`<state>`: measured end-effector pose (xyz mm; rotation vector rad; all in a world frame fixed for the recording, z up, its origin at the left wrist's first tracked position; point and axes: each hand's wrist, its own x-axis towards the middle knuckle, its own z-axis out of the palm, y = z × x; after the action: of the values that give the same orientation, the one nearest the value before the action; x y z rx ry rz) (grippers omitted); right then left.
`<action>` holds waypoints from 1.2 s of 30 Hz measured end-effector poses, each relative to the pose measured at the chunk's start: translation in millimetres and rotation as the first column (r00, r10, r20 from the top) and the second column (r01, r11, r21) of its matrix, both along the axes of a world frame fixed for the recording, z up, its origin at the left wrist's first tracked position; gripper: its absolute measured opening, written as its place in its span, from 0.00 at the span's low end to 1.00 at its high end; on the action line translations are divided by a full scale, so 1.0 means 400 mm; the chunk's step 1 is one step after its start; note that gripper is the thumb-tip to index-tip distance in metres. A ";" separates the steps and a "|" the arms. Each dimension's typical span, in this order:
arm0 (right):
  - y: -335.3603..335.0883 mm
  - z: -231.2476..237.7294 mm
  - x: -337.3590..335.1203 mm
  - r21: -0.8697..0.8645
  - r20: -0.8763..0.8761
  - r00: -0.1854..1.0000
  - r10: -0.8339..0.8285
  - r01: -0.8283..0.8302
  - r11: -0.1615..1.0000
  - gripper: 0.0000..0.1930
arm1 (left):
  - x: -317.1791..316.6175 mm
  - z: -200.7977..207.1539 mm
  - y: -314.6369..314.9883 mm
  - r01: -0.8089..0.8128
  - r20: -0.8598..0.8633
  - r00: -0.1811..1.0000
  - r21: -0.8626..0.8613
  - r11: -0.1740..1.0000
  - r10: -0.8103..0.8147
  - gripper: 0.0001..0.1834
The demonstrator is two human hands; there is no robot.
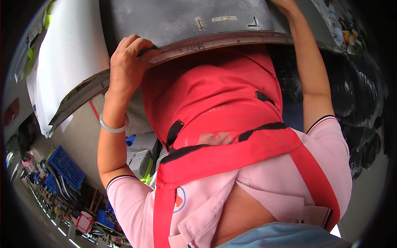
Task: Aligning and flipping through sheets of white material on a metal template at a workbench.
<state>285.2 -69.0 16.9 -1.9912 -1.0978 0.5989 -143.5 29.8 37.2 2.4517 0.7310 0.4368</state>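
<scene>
My left hand (127, 62) is at the near edge of the worktable (231, 39), at the left end of a dark grey, scuffed board (165, 18). Its fingers are curled, with something small and dark partly showing beneath them; I cannot make out what it is. Pale tape pieces (224, 18) and a dark L-shaped mark lie on the board's surface. At the top edge of the view, my right hand (284, 5) reaches forward beside the board's right side, and its fingers are cut off by the frame.
White sheets (72, 58) hang over the table's left part. Black plastic bags (351, 95) are piled to the right. Grey boxes (141, 151) stand below at the left, with a blue crate (66, 167) farther off. A red apron (223, 107) covers my front against the table.
</scene>
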 end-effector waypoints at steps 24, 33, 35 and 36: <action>-0.019 -0.017 0.009 0.001 0.145 0.989 -0.033 0.033 0.999 0.12 | 0.152 -0.006 -0.049 0.105 0.122 0.983 0.249 0.963 -0.139 0.13; -0.018 -0.055 0.057 0.050 0.075 0.997 -0.008 0.004 0.999 0.09 | 0.364 -0.128 -0.050 -0.010 0.239 0.966 0.423 0.906 -0.100 0.08; -0.032 -0.051 0.029 0.173 0.100 0.994 -0.043 0.025 0.985 0.12 | 0.355 -0.116 -0.052 0.058 0.115 0.988 0.328 0.943 -0.101 0.10; -0.042 -0.033 0.017 0.304 0.134 0.990 -0.046 0.003 0.953 0.16 | 0.350 -0.108 -0.054 0.070 0.128 0.985 0.327 0.943 -0.117 0.10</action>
<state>292.0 -85.9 3.8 -1.7946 -1.1702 0.2604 -3.4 8.0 -6.2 2.7054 0.5105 0.7406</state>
